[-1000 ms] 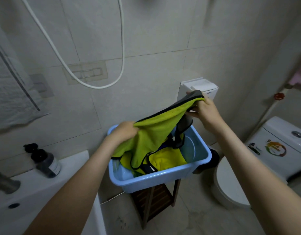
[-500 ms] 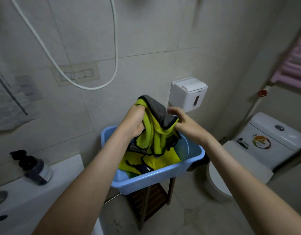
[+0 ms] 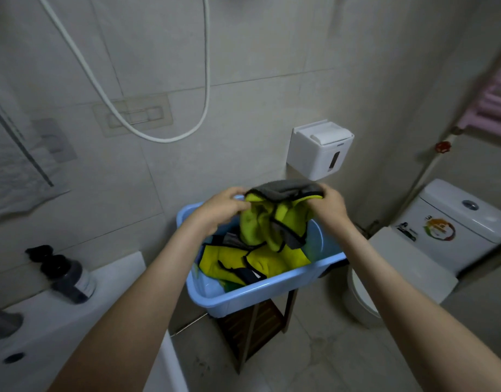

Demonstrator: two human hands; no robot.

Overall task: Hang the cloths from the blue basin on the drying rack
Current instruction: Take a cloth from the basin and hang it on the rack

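Left hand (image 3: pixel 221 206) and right hand (image 3: pixel 328 206): both are raised above the blue basin (image 3: pixel 257 292), one at each end of the top edge of one cloth (image 3: pixel 274 219). The fingers of each hand are curled round that edge and grip it. The fingertips are covered by folds of fabric, so the exact hold cannot be made out.

Cloth: yellow-green on one face and grey on the other, with dark trim. It is bunched between the hands. Its lower part hangs into the basin, and it cannot be told where it ends.

Remaining cloths (image 3: pixel 238 261): yellow with dark trim, lying crumpled in the basin. Their number cannot be told, since they overlap.

Basin support: a wooden stool (image 3: pixel 252 332), mostly hidden by the basin.

Pink barred rack (image 3: pixel 495 100): upper right, blurred and cut off by the frame edge.

Left side: a dark bottle (image 3: pixel 65 275) stands on the white counter (image 3: pixel 111 278). A tap (image 3: pixel 3 323) is cut off at the left frame edge.

Wall: a white wall box (image 3: pixel 320 149) above the basin and a looped hose (image 3: pixel 159 137).

Right side: a toilet (image 3: pixel 441 230), lid closed.
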